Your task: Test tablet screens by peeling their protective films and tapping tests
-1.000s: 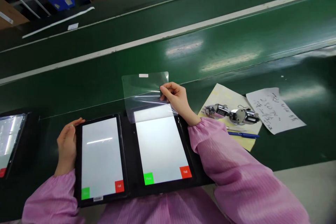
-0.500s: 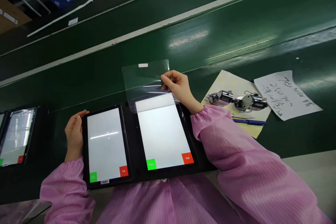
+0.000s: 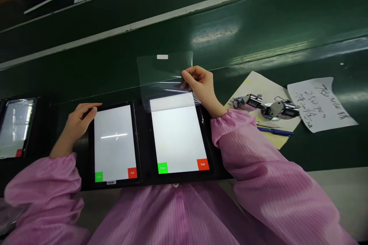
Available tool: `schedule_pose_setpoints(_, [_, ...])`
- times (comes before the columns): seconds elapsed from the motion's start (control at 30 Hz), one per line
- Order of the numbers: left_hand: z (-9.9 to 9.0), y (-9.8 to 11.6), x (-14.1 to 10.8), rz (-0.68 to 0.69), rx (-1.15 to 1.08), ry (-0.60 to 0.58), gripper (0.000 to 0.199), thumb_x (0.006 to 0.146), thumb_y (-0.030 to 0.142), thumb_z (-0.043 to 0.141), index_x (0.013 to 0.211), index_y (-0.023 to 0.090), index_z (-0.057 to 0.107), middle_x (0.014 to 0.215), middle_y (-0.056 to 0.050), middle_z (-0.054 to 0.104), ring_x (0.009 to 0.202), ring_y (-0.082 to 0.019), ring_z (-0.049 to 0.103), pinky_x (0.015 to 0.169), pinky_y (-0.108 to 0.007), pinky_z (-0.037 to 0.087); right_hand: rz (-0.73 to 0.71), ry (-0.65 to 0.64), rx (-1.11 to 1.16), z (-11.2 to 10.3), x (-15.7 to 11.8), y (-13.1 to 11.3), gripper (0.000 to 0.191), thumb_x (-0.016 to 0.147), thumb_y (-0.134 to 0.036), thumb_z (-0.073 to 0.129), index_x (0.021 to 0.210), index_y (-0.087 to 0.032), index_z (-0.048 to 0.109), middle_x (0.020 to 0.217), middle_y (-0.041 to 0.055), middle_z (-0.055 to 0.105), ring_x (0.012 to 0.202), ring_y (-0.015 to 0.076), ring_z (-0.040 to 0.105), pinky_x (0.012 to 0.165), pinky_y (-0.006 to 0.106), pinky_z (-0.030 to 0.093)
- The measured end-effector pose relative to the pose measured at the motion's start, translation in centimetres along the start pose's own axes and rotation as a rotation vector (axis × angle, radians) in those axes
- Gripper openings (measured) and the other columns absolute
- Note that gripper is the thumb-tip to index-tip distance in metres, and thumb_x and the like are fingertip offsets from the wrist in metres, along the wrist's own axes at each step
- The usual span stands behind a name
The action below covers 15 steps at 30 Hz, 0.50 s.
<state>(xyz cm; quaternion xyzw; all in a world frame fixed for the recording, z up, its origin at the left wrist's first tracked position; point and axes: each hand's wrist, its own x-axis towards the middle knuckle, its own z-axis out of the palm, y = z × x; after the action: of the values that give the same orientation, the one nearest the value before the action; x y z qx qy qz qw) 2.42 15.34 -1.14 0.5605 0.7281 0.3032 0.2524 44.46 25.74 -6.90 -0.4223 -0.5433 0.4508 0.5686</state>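
My right hand [image 3: 199, 86] pinches a clear protective film [image 3: 161, 69] between thumb and fingers. The film is lifted and curved above the top end of a tablet [image 3: 178, 139], whose white screen shows green Pass and red Fail buttons. Its lower edge appears to lie over the screen's top strip. My left hand [image 3: 78, 119] rests with its fingertips on the upper left corner of a second tablet [image 3: 115, 141], holding nothing. That tablet's white screen shows the same buttons and a bright reflected streak.
A third tablet [image 3: 15, 128] lies at the left. To the right, two metal hand tally counters [image 3: 250, 101] sit on yellow paper [image 3: 267, 92], beside a blue pen [image 3: 276, 131] and a handwritten white sheet [image 3: 320, 103]. A green conveyor belt [image 3: 218, 34] runs behind.
My left hand has moved from the tablet's left side up onto its upper left corner. The film stays pinched in my right hand, and the whole scene has shifted as my head moved.
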Motion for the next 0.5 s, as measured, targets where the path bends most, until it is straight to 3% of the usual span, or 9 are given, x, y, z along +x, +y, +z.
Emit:
schedule_pose_setpoints(0.07, [-0.2, 2.5, 0.1, 0.015, 0.149, -0.129, 0.040, 0.089, 0.052, 0.077, 0.114, 0.021, 0.081, 0.130, -0.009, 0.067, 0.139, -0.038, 0.046, 0.125, -0.058, 0.031, -0.008, -0.002, -0.010, 0.0, 0.1, 0.1, 0.048, 0.089, -0.067, 0.077, 0.085, -0.020, 0.066, 0.054, -0.0055, 0.057, 0.054, 0.0141, 0.064, 0.052, 0.024, 0.044])
schedule_pose_setpoints(0.2, [1.3, 7.1, -0.2, 0.158, 0.515, -0.338, 0.039, 0.102, 0.046, 0.058, 0.132, 0.027, 0.073, 0.150, -0.008, 0.058, 0.151, -0.038, 0.036, 0.124, -0.063, 0.033, -0.030, 0.003, -0.009, 0.0, 0.2, 0.3, 0.047, 0.089, -0.065, 0.077, 0.083, -0.020, 0.064, 0.051, -0.0074, 0.052, 0.054, 0.0146, 0.065, 0.051, 0.023, 0.042])
schedule_pose_setpoints(0.3, [2.9, 8.2, 0.0, 0.266, 0.573, -0.347, 0.045, 0.101, 0.051, 0.053, 0.130, 0.025, 0.074, 0.149, -0.008, 0.061, 0.150, -0.037, 0.041, 0.127, -0.063, 0.029, -0.043, 0.007, -0.002, 0.0, 0.2, 0.4, 0.043, 0.090, -0.060, 0.077, 0.084, -0.020, 0.065, 0.051, -0.0074, 0.053, 0.054, 0.0140, 0.066, 0.051, 0.022, 0.041])
schedule_pose_setpoints(0.5, [4.4, 7.7, 0.9, 0.354, 0.523, -0.244, 0.043, 0.095, 0.055, 0.055, 0.117, 0.028, 0.081, 0.140, -0.006, 0.070, 0.143, -0.035, 0.053, 0.125, -0.057, 0.037, -0.045, 0.001, 0.003, 0.0, 0.2, 0.5, 0.041, 0.090, -0.058, 0.078, 0.084, -0.020, 0.065, 0.051, -0.0075, 0.054, 0.053, 0.0142, 0.065, 0.051, 0.023, 0.041])
